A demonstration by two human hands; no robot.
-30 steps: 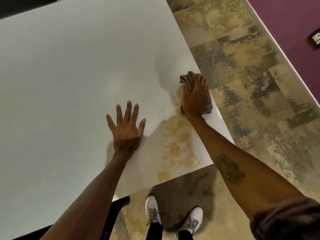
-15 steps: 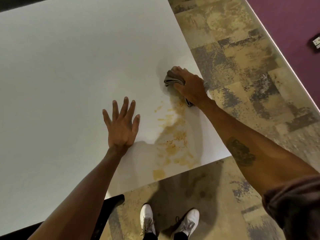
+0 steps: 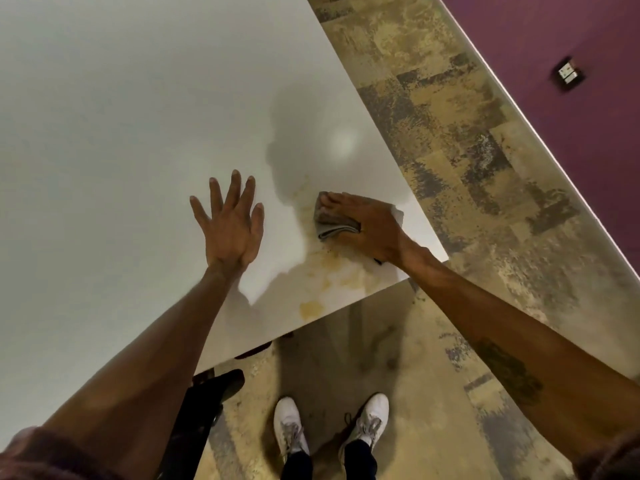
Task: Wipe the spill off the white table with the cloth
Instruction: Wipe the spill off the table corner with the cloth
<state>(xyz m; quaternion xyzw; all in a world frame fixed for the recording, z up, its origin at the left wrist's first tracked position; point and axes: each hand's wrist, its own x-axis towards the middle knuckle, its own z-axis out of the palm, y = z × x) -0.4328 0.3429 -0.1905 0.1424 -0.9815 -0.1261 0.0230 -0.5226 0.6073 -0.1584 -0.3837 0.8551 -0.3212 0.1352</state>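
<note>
One folded grey cloth point(image 3: 330, 223) lies right of centre in the frame, near the table's point(image 3: 121, 116) right corner, its long side running from upper left to lower right. The right hand point(image 3: 367, 230) presses flat on it, fingers together and extended toward the left, pinning rather than gripping it. The left hand point(image 3: 232, 223) rests palm down on the bare table, fingers spread wide, holding nothing. One yellowish spill point(image 3: 332, 282) smears below the cloth toward the table's near edge. Two white shoes point(image 3: 291, 427) stand at bottom centre.
</note>
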